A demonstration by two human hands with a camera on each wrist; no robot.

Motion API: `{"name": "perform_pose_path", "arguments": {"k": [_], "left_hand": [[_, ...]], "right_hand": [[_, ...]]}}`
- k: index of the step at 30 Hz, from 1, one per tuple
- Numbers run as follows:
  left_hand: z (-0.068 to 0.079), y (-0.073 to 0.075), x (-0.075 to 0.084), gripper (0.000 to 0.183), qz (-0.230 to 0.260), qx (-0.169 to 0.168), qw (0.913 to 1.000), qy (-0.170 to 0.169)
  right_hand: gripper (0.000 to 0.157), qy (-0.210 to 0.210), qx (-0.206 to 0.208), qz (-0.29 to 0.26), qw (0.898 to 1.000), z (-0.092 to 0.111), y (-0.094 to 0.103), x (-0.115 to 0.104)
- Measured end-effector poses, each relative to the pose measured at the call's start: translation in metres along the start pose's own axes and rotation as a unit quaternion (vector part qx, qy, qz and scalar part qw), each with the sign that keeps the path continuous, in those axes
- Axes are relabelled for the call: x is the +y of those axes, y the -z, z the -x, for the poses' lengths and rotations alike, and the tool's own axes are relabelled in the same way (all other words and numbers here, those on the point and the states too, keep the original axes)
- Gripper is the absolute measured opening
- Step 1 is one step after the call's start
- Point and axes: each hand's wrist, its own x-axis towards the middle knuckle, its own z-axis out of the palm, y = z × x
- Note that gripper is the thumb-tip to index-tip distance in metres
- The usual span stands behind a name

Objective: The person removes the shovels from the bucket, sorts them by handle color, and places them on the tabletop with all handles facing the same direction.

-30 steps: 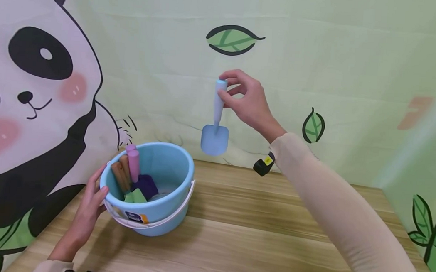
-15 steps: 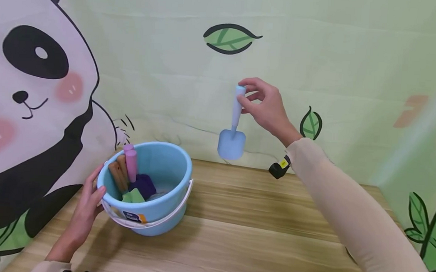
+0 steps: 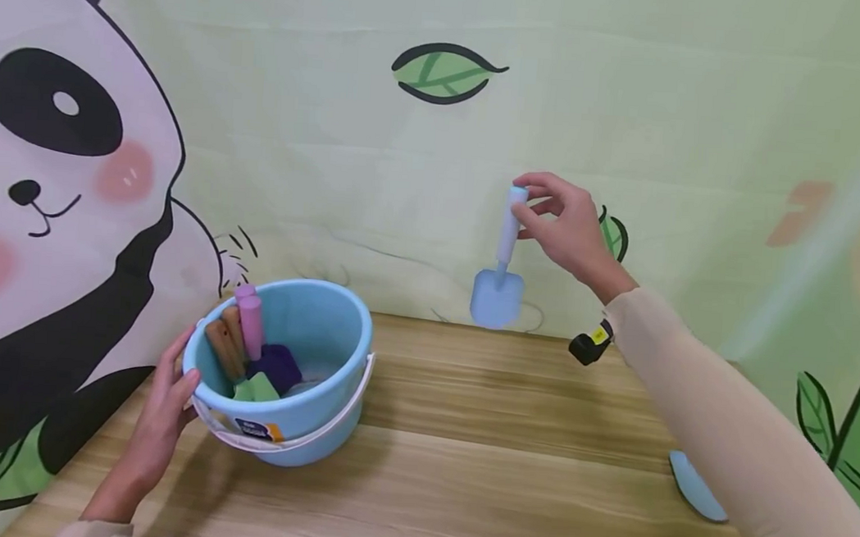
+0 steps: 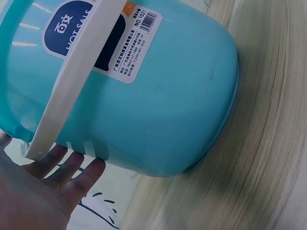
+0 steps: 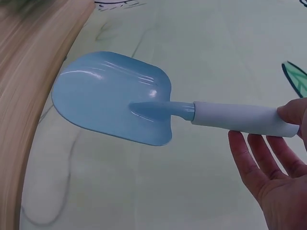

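My right hand [image 3: 569, 228] pinches a small blue toy shovel [image 3: 497, 299] near the top of its pale handle [image 5: 235, 118]. The shovel hangs blade down in the air, apart from the bucket and the table. At the left, my left hand [image 3: 157, 428] holds the side of a light blue bucket [image 3: 318, 414] near its rim, below one end of the white carrying handle [image 4: 79, 79]. Inside the bucket stand pink handles [image 3: 251, 323] and brown handles [image 3: 226, 346], beside a dark purple piece [image 3: 279, 368] and a green piece [image 3: 256, 388]. Their lower parts are hidden.
The bucket stands on a wood-grain table [image 3: 461, 484]. A light blue curved object [image 3: 696, 486] lies at the right, partly hidden by my right sleeve [image 3: 718, 393]. Behind the table hangs a pale green backdrop [image 3: 300, 88] with a panda and leaves printed on it.
My right hand has carried the shovel to the right and slightly down. The blue curved object at the right has come into view. My left hand still holds the bucket.
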Motion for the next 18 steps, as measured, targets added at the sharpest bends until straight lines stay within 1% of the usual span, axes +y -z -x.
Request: {"name": "perform_pose_path", "arguments": {"k": [6, 13, 18], "left_hand": [[0.000, 0.001, -0.001, 0.059, 0.005, 0.002, 1.0000, 0.006], [0.003, 0.000, -0.002, 0.059, 0.007, 0.003, 1.0000, 0.005], [0.001, 0.000, 0.000, 0.059, 0.008, -0.002, 1.0000, 0.005]], "right_hand": [[0.036, -0.031, 0.003, 0.015, 0.999, 0.014, 0.023, 0.015], [0.038, -0.053, 0.002, 0.037, 0.998, 0.032, 0.048, 0.029], [0.039, -0.073, 0.008, 0.052, 0.996, 0.043, 0.067, 0.038]]}}
